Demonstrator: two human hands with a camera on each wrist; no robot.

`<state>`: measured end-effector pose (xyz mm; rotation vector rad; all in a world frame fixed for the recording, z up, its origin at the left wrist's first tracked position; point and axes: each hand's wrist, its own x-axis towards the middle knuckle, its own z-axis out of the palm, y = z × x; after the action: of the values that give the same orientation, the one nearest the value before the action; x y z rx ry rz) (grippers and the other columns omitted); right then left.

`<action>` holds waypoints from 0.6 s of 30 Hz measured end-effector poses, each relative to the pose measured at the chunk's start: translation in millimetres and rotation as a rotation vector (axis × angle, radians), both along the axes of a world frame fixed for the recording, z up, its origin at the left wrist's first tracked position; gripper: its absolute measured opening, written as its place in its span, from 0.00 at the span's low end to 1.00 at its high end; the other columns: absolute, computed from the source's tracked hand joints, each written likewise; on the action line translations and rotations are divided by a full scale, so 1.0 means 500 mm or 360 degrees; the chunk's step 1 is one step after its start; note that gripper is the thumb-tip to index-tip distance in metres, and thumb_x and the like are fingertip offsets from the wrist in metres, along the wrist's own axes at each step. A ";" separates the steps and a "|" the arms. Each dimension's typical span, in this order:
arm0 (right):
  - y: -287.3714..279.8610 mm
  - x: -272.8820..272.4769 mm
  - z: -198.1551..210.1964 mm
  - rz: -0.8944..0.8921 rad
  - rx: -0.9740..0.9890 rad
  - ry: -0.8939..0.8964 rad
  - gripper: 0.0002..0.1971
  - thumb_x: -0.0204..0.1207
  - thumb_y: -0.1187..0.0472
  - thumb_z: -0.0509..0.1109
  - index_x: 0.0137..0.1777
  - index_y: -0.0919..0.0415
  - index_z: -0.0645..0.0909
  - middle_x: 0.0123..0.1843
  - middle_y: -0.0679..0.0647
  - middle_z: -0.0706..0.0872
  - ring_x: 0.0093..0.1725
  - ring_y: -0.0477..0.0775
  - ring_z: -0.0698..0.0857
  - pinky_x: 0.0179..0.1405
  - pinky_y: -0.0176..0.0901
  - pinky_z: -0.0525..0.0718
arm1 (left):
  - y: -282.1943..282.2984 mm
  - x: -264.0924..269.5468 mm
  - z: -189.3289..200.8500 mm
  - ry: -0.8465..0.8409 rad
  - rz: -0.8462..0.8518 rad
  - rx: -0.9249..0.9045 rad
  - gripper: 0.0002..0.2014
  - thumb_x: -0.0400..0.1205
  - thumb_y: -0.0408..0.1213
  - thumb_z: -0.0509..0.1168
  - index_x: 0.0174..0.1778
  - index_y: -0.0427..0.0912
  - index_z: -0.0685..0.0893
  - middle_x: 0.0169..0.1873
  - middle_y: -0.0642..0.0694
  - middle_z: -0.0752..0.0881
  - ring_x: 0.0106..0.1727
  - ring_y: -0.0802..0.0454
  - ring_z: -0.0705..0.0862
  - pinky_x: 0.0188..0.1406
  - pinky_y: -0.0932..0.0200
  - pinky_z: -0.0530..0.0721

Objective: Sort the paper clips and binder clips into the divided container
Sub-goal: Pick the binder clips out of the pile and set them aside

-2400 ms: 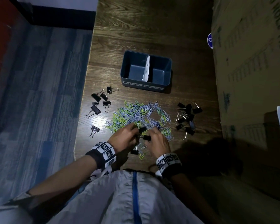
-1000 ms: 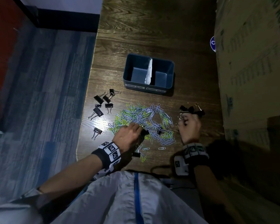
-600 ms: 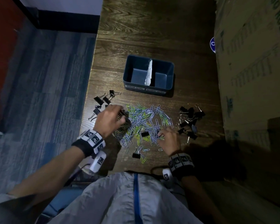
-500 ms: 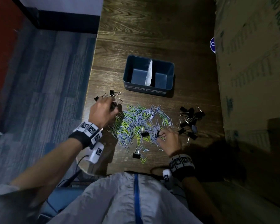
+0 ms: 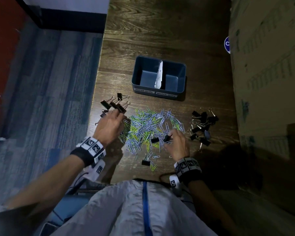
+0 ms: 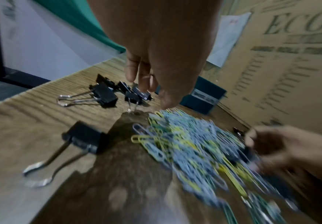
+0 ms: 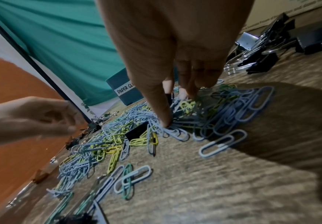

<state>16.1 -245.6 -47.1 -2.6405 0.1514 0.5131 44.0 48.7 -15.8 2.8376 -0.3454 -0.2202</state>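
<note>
The blue divided container (image 5: 181, 79) stands at the back of the table, a white paper divider (image 5: 158, 74) splitting it in two; both halves show bare floor. In front lies a pile of blue, yellow and green paper clips (image 5: 146, 126) (image 7: 232, 109). Black binder clips sit in a left group (image 5: 115, 103) (image 6: 106, 95) and a right group (image 5: 203, 125) (image 7: 261, 60). My left hand (image 5: 118, 116) (image 6: 152, 94) hovers over the left group, fingers loosely straight, tips touching one clip. My right hand (image 5: 169, 136) (image 7: 175, 106) pinches a binder clip (image 5: 167, 138) in the pile.
A large cardboard box (image 5: 271, 82) walls off the right side. The table's left edge (image 5: 92, 133) drops to blue carpet. Two more binder clips (image 5: 154, 140) (image 5: 145, 162) lie among the paper clips. The container's front carries the labels PAPER CLIPS and BINDER CLIPS.
My left hand went from the paper clip pile to the left binder clip group. My right hand came back from the right group to the pile and pinched a binder clip.
</note>
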 end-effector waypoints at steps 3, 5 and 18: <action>0.003 0.002 0.006 -0.0057 0.0020 -0.0046 0.19 0.67 0.62 0.83 0.42 0.47 0.74 0.43 0.43 0.84 0.42 0.49 0.84 0.36 0.52 0.88 | -0.020 -0.072 -0.003 0.0338 -0.0003 0.0007 0.20 0.80 0.42 0.71 0.64 0.39 0.75 0.53 0.41 0.76 0.38 0.50 0.79 0.34 0.56 0.84; 0.003 0.005 0.010 -0.0084 0.0042 -0.0037 0.17 0.68 0.62 0.83 0.39 0.48 0.74 0.36 0.41 0.83 0.36 0.46 0.84 0.33 0.50 0.87 | -0.030 -0.096 -0.011 0.0587 0.0134 0.0042 0.25 0.80 0.46 0.70 0.68 0.43 0.70 0.59 0.42 0.72 0.44 0.47 0.83 0.45 0.51 0.87; -0.008 0.023 0.053 -0.0543 0.0404 0.0008 0.14 0.64 0.60 0.86 0.36 0.47 0.82 0.35 0.46 0.88 0.35 0.47 0.87 0.42 0.52 0.90 | -0.194 -0.056 0.011 0.0264 -0.0487 0.0058 0.26 0.73 0.36 0.74 0.66 0.38 0.76 0.63 0.41 0.77 0.60 0.44 0.77 0.46 0.48 0.86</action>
<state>27.9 -249.4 -20.4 -2.3013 0.4943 0.3934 15.9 -48.4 -10.4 2.7648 -0.7447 -0.5237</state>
